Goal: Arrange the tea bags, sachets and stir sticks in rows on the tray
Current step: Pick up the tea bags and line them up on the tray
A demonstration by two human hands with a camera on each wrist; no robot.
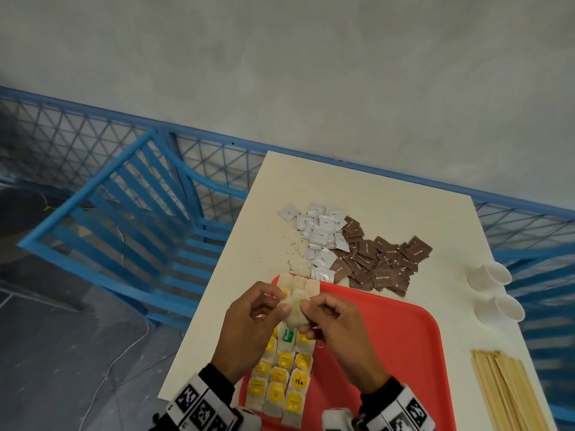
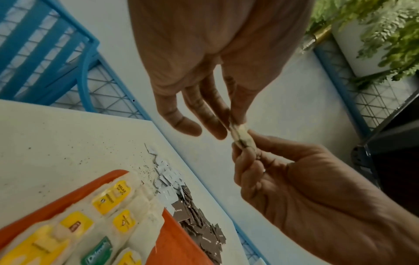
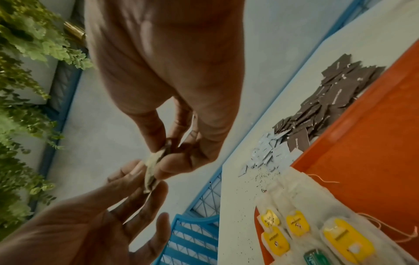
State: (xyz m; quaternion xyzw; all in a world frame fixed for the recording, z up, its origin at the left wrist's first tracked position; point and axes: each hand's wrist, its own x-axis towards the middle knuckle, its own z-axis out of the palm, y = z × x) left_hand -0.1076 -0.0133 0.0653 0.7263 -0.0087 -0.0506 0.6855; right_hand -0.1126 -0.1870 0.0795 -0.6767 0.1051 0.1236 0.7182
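Above the far left corner of the red tray (image 1: 398, 331), both hands hold one pale tea bag (image 1: 294, 312). My left hand (image 1: 283, 306) pinches its left edge and my right hand (image 1: 306, 306) pinches its right edge. The left wrist view shows the tea bag (image 2: 241, 136) edge-on between the left hand (image 2: 233, 123) and the other hand's fingertips. The right wrist view shows the same bag (image 3: 153, 170) pinched by the right hand (image 3: 162, 156). Rows of tea bags (image 1: 283, 381) with yellow tags lie along the tray's left side. White sachets (image 1: 320, 234) and brown sachets (image 1: 379, 262) lie heaped beyond the tray. Wooden stir sticks (image 1: 507, 396) lie at the right.
Two white paper cups (image 1: 494, 275) lie on their sides near the table's right edge. Loose tea specks (image 1: 294, 253) dot the white table (image 1: 357, 188). A blue chair (image 1: 140, 213) stands left of the table, with a blue mesh fence behind.
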